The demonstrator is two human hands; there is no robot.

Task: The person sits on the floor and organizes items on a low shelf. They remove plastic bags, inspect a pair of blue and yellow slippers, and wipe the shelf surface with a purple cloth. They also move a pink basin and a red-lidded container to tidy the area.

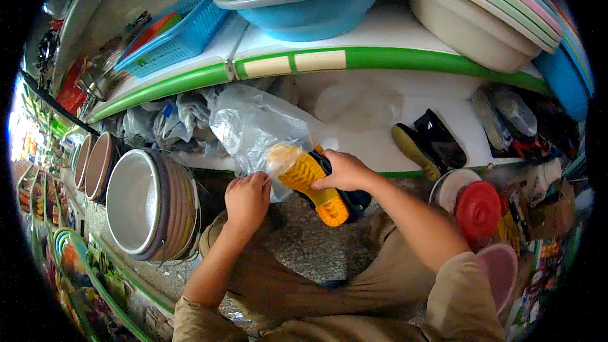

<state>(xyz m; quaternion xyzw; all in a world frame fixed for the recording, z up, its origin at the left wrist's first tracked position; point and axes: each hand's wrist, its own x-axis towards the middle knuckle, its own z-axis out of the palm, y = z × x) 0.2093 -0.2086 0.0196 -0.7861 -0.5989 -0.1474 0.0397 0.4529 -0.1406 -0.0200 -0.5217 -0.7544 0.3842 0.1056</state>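
My right hand (345,174) grips a black rubber boot by its yellow, ridged sole (329,206), thumb across the tread. More black rubber shows beneath; I cannot tell whether it is a second boot. One end of the sole is inside the mouth of a clear plastic bag (250,117). My left hand (247,199) is closed on the bag's near edge, and the rest of the bag spreads over the lower shelf. Further right on that shelf lie black boots (441,139), one with an olive sole (413,151) turned outward.
Nested buckets (133,202) stand on the floor to my left. Stacked basins (310,16) and a blue basket (177,41) fill the upper shelf, whose green edge (392,57) overhangs my hands. Bagged goods (168,120) lie at the lower left. A red lid (478,212) is at right.
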